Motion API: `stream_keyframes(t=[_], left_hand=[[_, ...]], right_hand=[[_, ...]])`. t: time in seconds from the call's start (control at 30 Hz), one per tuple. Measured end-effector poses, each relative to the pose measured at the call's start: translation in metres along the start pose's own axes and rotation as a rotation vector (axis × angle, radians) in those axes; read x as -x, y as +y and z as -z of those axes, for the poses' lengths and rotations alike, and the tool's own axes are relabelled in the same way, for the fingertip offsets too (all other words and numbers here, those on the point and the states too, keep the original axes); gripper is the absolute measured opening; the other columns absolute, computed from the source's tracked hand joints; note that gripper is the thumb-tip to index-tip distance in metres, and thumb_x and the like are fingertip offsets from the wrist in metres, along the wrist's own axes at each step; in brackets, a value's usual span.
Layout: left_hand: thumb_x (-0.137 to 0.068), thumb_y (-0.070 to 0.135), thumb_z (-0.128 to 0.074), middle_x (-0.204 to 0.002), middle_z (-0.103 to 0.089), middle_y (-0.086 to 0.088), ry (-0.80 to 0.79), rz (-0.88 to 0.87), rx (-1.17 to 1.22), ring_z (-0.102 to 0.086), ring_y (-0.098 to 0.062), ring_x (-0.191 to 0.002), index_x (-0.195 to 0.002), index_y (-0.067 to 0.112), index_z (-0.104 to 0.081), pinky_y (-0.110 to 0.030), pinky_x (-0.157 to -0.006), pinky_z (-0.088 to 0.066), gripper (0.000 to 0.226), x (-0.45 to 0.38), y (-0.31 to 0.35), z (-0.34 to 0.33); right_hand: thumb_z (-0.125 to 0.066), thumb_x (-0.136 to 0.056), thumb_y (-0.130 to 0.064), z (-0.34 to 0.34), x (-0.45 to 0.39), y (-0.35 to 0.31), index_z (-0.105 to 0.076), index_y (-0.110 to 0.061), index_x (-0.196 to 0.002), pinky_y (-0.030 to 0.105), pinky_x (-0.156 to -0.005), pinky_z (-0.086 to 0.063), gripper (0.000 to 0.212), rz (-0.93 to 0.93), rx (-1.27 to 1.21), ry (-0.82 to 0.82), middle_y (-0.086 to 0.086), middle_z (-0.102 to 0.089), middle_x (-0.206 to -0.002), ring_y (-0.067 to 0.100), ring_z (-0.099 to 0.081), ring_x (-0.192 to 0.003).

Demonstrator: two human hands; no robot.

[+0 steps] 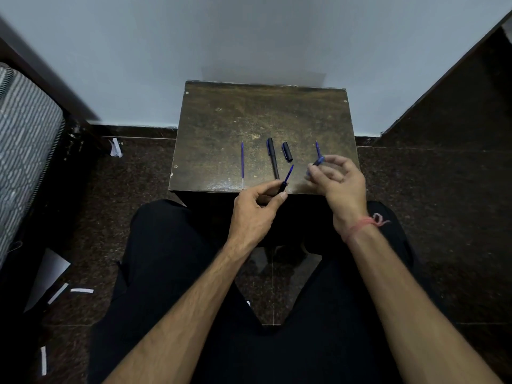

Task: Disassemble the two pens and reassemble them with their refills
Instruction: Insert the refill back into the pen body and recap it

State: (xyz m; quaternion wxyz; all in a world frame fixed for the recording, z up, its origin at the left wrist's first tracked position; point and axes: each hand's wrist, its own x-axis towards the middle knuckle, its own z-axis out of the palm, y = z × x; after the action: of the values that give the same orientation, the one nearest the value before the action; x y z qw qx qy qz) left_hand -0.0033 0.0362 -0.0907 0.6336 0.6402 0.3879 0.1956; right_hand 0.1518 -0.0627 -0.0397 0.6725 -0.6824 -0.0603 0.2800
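Two hands worked above the surface (221, 120): the left hand (256, 209) pinched a black barrel (282, 187) with its blue refill (289, 173) protruding, the right hand (336, 178) pinched a small blue piece (318, 161). A capped pen (273, 157), loose cap (287, 152) and spare refill (242, 162) lay beyond.

table (221, 126): refill (242, 162) at left | capped pen (273, 157) right of refill | cap (287, 151) right of pen | left hand (253, 206) at near edge holds barrel (282, 187) | right hand (336, 180) over near-right corner

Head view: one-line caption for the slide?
Left hand holds pen barrel with refill; right hand pinches blue tip piece.
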Motion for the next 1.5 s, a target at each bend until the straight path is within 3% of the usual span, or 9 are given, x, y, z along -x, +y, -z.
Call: stream_keyframes(t=[0.07,0.2,0.5,0.8,1.0,1.1,1.27,1.4,1.5], left_hand=[[-0.102,0.027,-0.084,-0.108,-0.086,0.009,-0.036,0.014,-0.037,-0.079,-0.005,-0.099,-0.129,0.030,-0.085,-0.018,-0.086,-0.059,0.027,0.001,-0.001,-0.002],[-0.102,0.029,-0.082,-0.107,-0.085,0.015,-0.076,-0.016,-0.112,-0.077,0.004,-0.096,-0.128,0.034,-0.085,-0.013,-0.083,-0.058,0.027,0.004,0.001,-0.003],[-0.103,0.026,-0.082,-0.109,-0.084,0.017,-0.085,-0.002,-0.136,-0.076,0.009,-0.099,-0.131,0.032,-0.084,-0.009,-0.085,-0.058,0.028,0.006,0.005,-0.001],[-0.103,0.026,-0.081,-0.107,-0.081,0.024,-0.102,-0.001,-0.187,-0.075,0.012,-0.100,-0.133,0.031,-0.083,-0.006,-0.085,-0.056,0.030,0.009,0.009,-0.001],[-0.104,0.025,-0.080,-0.102,-0.080,0.027,-0.094,-0.006,-0.186,-0.076,0.010,-0.100,-0.132,0.032,-0.084,-0.005,-0.084,-0.055,0.029,0.009,0.011,-0.001],[-0.105,0.026,-0.079,-0.111,-0.080,0.026,-0.098,-0.025,-0.183,-0.073,0.016,-0.104,-0.132,0.030,-0.084,-0.005,-0.090,-0.054,0.028,0.009,0.012,-0.001],[-0.105,0.024,-0.079,-0.124,-0.085,0.013,-0.084,-0.061,-0.105,-0.076,0.006,-0.118,-0.132,0.026,-0.084,-0.014,-0.103,-0.057,0.027,0.008,0.011,-0.001],[-0.105,0.023,-0.079,-0.128,-0.085,0.007,-0.080,-0.037,-0.011,-0.077,-0.003,-0.124,-0.133,0.019,-0.083,-0.030,-0.112,-0.059,0.028,0.007,0.010,0.000],[-0.107,0.024,-0.078,-0.131,-0.084,0.008,-0.095,-0.055,-0.005,-0.075,-0.001,-0.127,-0.136,0.019,-0.082,-0.032,-0.115,-0.059,0.030,0.007,0.011,0.001]], right_hand=[[-0.071,-0.100,0.003,0.007,-0.001,-0.007,-0.064,-0.008,-0.129,0.027,-0.083,-0.067,0.032,-0.122,-0.251,-0.091,0.009,-0.081,-0.104,0.017,-0.081,-0.092],[-0.062,-0.105,0.003,0.012,-0.001,-0.011,-0.061,-0.003,-0.144,0.030,-0.095,-0.065,0.039,-0.233,-0.312,-0.176,0.007,-0.080,-0.113,0.019,-0.080,-0.104],[-0.060,-0.105,0.005,0.012,-0.004,-0.010,-0.066,-0.005,-0.137,0.032,-0.099,-0.063,0.034,-0.220,-0.248,-0.197,0.005,-0.079,-0.113,0.016,-0.079,-0.102],[-0.061,-0.104,0.007,0.011,-0.006,-0.005,-0.071,-0.010,-0.126,0.027,-0.086,-0.066,0.030,-0.174,-0.182,-0.219,0.006,-0.081,-0.109,0.014,-0.081,-0.096],[-0.063,-0.104,0.007,0.012,-0.006,-0.001,-0.075,-0.012,-0.122,0.027,-0.085,-0.066,0.029,-0.176,-0.127,-0.262,0.006,-0.081,-0.111,0.018,-0.079,-0.103],[-0.066,-0.102,0.006,0.011,-0.005,0.001,-0.076,-0.011,-0.121,0.026,-0.085,-0.065,0.027,-0.162,-0.061,-0.285,0.006,-0.083,-0.110,0.017,-0.080,-0.102],[-0.072,-0.099,0.004,0.004,-0.001,0.008,-0.078,-0.008,-0.115,0.028,-0.090,-0.065,0.021,-0.158,0.031,-0.324,0.007,-0.084,-0.100,0.017,-0.081,-0.095],[-0.080,-0.095,-0.003,0.001,-0.001,0.009,-0.077,-0.009,-0.108,0.024,-0.080,-0.065,0.015,-0.118,0.064,-0.313,0.004,-0.082,-0.089,0.013,-0.079,-0.081],[-0.086,-0.091,-0.012,-0.001,-0.001,0.010,-0.075,-0.012,-0.107,0.025,-0.077,-0.064,0.019,-0.073,0.142,-0.304,0.002,-0.080,-0.089,0.012,-0.079,-0.081]])
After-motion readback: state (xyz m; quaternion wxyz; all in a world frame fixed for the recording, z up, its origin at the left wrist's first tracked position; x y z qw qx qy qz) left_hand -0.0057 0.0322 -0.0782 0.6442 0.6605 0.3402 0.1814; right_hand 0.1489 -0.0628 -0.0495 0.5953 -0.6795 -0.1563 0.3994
